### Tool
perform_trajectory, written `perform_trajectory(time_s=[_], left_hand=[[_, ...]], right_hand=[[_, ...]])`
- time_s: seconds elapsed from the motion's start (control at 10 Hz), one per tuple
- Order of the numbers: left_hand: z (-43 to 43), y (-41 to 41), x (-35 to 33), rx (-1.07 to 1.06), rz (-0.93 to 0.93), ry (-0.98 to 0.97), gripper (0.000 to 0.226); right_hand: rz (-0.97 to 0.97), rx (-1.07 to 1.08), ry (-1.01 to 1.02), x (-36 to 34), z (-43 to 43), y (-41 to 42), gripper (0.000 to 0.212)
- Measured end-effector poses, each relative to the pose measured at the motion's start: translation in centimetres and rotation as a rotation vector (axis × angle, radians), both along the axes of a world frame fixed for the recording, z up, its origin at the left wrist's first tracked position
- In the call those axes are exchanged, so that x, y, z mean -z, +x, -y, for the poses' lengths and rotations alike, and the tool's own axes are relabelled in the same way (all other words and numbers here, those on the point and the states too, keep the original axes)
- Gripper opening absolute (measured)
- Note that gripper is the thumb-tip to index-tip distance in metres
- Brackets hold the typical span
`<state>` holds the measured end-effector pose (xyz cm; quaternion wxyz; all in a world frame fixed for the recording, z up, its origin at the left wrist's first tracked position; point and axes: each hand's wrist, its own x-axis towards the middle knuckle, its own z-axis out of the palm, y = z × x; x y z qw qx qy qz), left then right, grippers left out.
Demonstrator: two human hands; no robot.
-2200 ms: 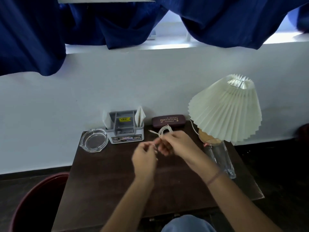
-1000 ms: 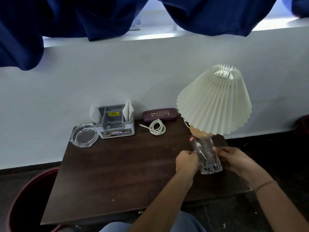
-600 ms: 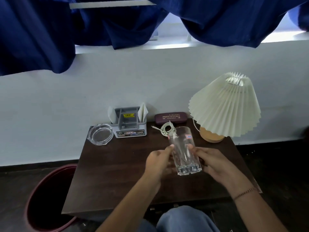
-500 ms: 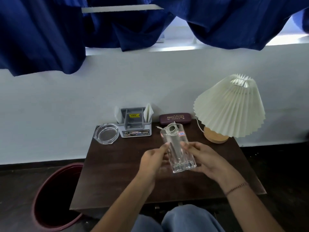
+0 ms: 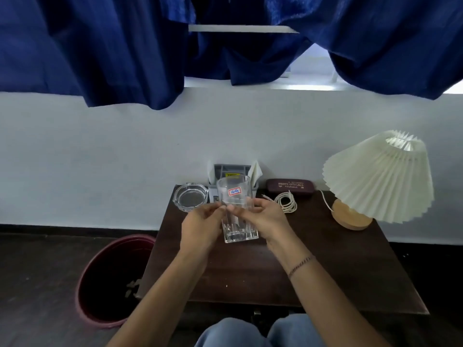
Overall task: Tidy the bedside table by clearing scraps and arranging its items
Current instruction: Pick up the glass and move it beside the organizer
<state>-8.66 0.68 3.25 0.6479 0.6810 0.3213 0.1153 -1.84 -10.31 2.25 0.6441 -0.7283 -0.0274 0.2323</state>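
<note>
A tall clear drinking glass (image 5: 234, 196) with a small red-edged sticker stands upright between both hands over the dark wooden bedside table (image 5: 313, 266). My left hand (image 5: 200, 229) grips its left side and my right hand (image 5: 263, 219) grips its right side, fingertips meeting across the front. Behind the glass stands a grey organiser (image 5: 231, 170) with white paper in it, partly hidden. A glass ashtray (image 5: 191, 197) sits at the back left, a coiled white cable (image 5: 286, 202) and a maroon glasses case (image 5: 289, 186) at the back right.
A cream pleated lamp (image 5: 380, 176) on a wooden base stands at the table's right rear. A dark red waste bin (image 5: 112, 281) with a few scraps inside sits on the floor left of the table. Blue curtains hang above the white wall.
Both hands have carried the glass from beside the lamp leftward to in front of the organiser. Earlier the coiled cable was set down by the glasses case.
</note>
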Motion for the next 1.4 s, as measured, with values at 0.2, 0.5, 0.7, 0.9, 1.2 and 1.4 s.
perform_trajectory(time_s=[0.2,0.5,0.7,0.9,1.2,1.4], left_hand=[[-4.4,0.8,1.3,-0.077,-0.053,-0.061,0.021],[-11.0,3.5,1.5,-0.161,-0.080,-0.070,0.044],[-14.1,5.8,1.2,-0.130,-0.072,-0.087,0.034],[-15.4,7.5,1.9,-0.109,-0.056,-0.085,0.031],[-15.1,8.9,3.8,-0.149,-0.123,-0.131,0.029],[-15.1,9.4,3.8,-0.198,-0.151,-0.151,0.027]], right_hand=[[0.025,-0.254,-0.153,-0.4,-3.4,0.4,0.080],[0.001,-0.261,-0.139,-1.0,-10.2,2.4,0.069],[-0.009,-0.207,-0.133,0.1,-13.5,3.7,0.038],[0.145,-0.173,-0.240,-0.3,-14.9,5.6,0.022],[0.184,-0.220,-0.363,1.2,-15.5,6.8,0.017],[0.186,-0.213,-0.405,1.5,-15.3,6.9,0.023]])
